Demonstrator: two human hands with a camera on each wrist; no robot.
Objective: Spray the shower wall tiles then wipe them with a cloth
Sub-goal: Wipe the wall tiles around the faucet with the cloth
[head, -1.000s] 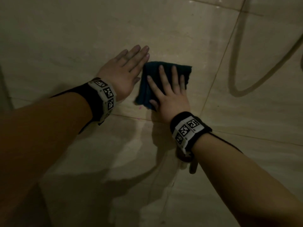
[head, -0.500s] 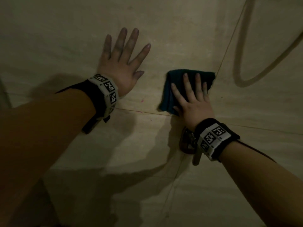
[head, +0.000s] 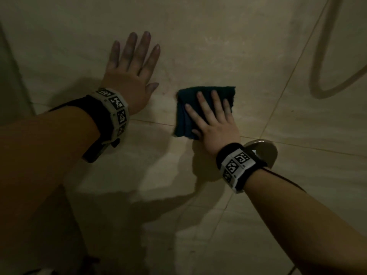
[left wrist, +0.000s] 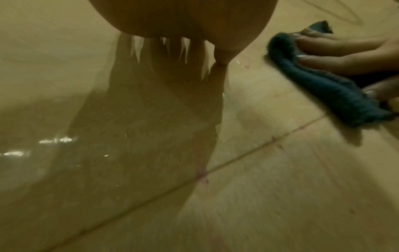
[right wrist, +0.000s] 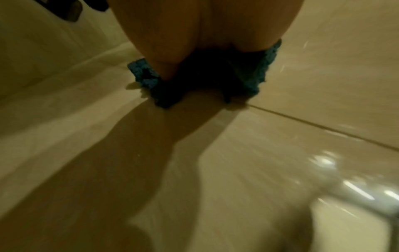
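A folded dark blue cloth [head: 188,108] lies flat against the beige wall tiles [head: 218,46]. My right hand [head: 210,114] presses it to the wall with straight, spread fingers. In the left wrist view the cloth [left wrist: 319,81] shows at the right under those fingers [left wrist: 336,44]; in the right wrist view the cloth [right wrist: 144,75] sticks out on both sides of the palm. My left hand [head: 131,64] rests flat on the bare tile to the left of the cloth, fingers spread, holding nothing. No spray bottle is in view.
A round chrome fitting [head: 264,151] sits on the wall just behind my right wrist. A shower hose [head: 321,76] loops down at the upper right. Grout lines [head: 284,90] cross the wall. A wall corner [head: 12,62] runs along the far left.
My right hand has slid the cloth to the right and slightly down the wall. My left hand has spread its fingers and stayed flat on the tile, apart from the cloth.
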